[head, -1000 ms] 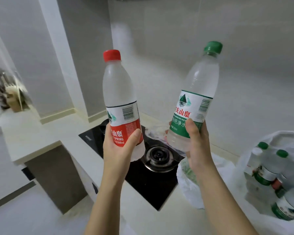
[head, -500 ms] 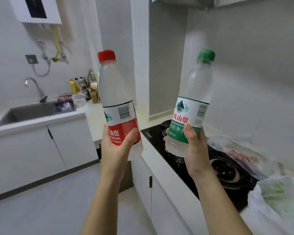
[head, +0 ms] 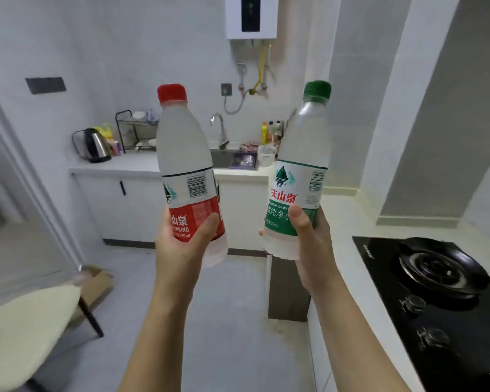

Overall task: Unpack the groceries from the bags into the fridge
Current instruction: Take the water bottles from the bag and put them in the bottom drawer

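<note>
Plastic water bottles are held upright at the centre of the frame, side by side but not touching. The red-capped bottle (head: 187,176) is gripped round its lower label by the left hand (head: 181,244), with fingers and thumb curled about it. The green-capped bottle (head: 303,176) is gripped the same way by the right hand (head: 309,236). Both caps are on.

No fridge and no grocery bag is seen in this view. A gas hob (head: 436,292) is seen at the lower right, and a sink (head: 224,159) and a kettle (head: 92,145) at the middle of the frame, behind the bottles.

These two items are judged to be mid-way: they are out of the bags and being carried, but not yet stored. The fridge is yet to be reached and opened, for which one hand will probably have to be freed. How many groceries remain cannot be told.
</note>
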Action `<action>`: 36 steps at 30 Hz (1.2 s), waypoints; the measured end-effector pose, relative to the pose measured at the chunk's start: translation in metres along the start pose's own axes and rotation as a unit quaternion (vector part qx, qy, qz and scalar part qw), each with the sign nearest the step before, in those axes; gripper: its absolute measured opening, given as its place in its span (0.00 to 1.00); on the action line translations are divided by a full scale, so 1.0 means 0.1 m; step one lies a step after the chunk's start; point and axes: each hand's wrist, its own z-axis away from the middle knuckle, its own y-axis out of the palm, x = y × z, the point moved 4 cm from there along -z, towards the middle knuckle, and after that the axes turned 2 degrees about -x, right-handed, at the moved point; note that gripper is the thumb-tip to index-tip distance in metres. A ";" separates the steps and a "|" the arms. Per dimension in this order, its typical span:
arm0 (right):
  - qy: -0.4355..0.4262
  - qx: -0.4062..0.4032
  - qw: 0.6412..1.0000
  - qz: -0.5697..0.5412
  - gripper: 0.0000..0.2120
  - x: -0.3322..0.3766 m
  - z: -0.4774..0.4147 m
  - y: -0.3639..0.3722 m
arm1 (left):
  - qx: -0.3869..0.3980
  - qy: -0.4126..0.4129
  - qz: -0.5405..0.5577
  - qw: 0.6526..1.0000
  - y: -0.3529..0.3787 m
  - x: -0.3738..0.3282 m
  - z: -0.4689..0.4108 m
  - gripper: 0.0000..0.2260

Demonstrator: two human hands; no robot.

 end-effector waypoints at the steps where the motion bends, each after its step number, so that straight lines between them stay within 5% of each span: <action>1: 0.008 0.024 1.000 -0.005 0.25 -0.05 -0.05 0.10 | -0.020 0.006 -0.008 1.000 -0.07 -0.02 0.00 0.32; 5: 0.047 0.122 0.990 -0.044 0.25 -0.23 -0.13 0.55 | -0.130 0.046 -0.050 0.989 -0.39 -0.13 0.15 0.24; 15: 0.120 0.340 0.928 -0.098 0.39 -0.52 0.43 1.85 | -0.335 0.112 -0.126 0.927 -1.47 -0.67 0.89 0.30; 29: 0.121 0.493 0.843 -0.177 0.25 0.05 1.77 3.18 | -0.460 0.194 -0.176 0.849 -2.52 -1.71 2.09 0.26; 36: 0.107 0.525 0.815 -0.220 0.26 0.38 2.09 3.46 | -0.483 0.229 -0.206 0.820 -2.68 -2.12 2.39 0.24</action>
